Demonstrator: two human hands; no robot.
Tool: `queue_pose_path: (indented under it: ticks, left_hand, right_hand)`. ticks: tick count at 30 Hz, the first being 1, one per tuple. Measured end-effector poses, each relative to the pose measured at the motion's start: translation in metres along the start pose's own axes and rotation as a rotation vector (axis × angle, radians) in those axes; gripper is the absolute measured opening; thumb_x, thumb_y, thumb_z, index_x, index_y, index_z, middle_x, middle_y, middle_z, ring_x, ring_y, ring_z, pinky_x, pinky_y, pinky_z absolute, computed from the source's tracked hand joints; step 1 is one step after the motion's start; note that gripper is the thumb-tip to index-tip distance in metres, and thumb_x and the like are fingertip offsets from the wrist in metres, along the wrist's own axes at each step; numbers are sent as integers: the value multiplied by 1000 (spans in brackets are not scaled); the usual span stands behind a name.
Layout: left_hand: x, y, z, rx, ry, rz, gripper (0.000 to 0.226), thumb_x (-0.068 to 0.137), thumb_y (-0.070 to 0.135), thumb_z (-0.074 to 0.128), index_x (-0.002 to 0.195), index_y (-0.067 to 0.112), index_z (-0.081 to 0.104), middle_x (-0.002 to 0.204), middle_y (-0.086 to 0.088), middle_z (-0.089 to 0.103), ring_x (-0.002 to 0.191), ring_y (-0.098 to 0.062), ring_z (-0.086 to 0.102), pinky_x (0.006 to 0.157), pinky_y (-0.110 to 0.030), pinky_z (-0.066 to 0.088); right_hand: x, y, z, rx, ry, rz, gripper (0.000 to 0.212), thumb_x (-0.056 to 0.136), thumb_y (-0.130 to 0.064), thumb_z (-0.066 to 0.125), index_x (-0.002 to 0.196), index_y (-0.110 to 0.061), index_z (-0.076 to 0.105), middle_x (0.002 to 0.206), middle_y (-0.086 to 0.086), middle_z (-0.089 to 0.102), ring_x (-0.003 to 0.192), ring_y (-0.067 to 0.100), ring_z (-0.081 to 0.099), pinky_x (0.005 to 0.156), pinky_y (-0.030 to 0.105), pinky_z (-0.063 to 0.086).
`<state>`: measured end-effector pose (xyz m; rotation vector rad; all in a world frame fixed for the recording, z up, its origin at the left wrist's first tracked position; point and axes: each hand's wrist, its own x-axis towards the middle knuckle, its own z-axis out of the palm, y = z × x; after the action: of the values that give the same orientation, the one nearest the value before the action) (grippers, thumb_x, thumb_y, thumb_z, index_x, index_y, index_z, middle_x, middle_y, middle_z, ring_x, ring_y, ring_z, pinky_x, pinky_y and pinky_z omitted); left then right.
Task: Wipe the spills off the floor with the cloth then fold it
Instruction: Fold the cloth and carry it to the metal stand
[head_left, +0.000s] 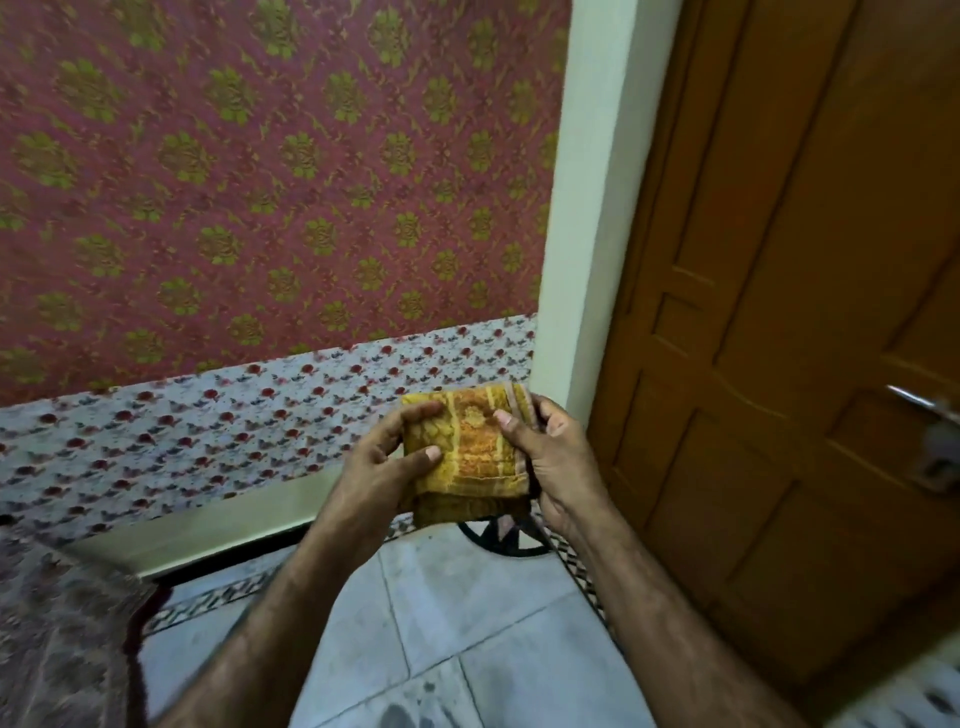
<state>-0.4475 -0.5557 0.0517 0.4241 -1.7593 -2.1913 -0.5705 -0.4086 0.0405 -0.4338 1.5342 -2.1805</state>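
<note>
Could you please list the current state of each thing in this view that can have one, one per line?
Yellow-orange cloth: folded into a small square, held up off the floor.
Left hand: gripping the cloth's left edge.
Right hand: gripping the cloth's right edge.
Wooden door: whether latched cannot be told.
Door handle: horizontal, untouched.
Tiled floor: dark smudges near the bottom edge.

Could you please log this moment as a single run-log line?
stage: folding | yellow-orange cloth: folded small, held off floor | left hand: grips left edge | right hand: grips right edge | tiled floor: dark smudges near bottom
</note>
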Motion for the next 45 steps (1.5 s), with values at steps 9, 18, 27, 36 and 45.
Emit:
queue_pose_path:
  ticks: [9, 18, 27, 36, 45]
  left_hand:
    - [-68, -37, 113, 45, -170, -17, 54, 89, 3, 68, 128, 39, 63, 136, 7, 58, 111, -27, 67, 87, -54, 58]
    - [-189, -62, 182, 87, -160, -21, 60, 85, 6, 74, 130, 42, 59, 136, 2, 54, 100, -28, 71, 59, -37, 57]
    - [-299, -74, 226, 152, -208, 1, 63, 85, 8, 74, 133, 45, 55, 139, 0, 52, 97, -22, 72, 69, -42, 60]
    - [-433, -128, 291, 179, -287, -2, 63, 88, 6, 72, 130, 50, 55, 143, 1, 46, 100, -28, 70, 58, -38, 58]
    - [-514, -157, 395, 138, -480, -61, 64, 89, 2, 69, 135, 42, 52, 133, 8, 53, 109, -30, 65, 52, -25, 54]
  right_hand:
    - [-112, -44, -124, -147, 75, -67, 60, 80, 14, 72, 132, -13, 58, 109, 2, 75, 93, 13, 74, 71, 30, 60]
    - [-237, -63, -181, -120, 88, -52, 57, 80, 11, 74, 131, -10, 60, 123, 11, 72, 101, 17, 72, 81, 34, 62]
    - [-360, -69, -214, -79, 131, -82, 59, 80, 7, 76, 133, -10, 58, 123, 10, 72, 109, 28, 71, 76, 40, 63]
    - [-522, -57, -273, -99, 283, -70, 59, 80, 8, 76, 134, -8, 57, 122, 13, 71, 110, 28, 70, 79, 39, 63]
    - [-661, -85, -351, -97, 471, -94, 51, 85, 7, 72, 129, -15, 60, 118, 13, 73, 103, 29, 73, 80, 48, 63]
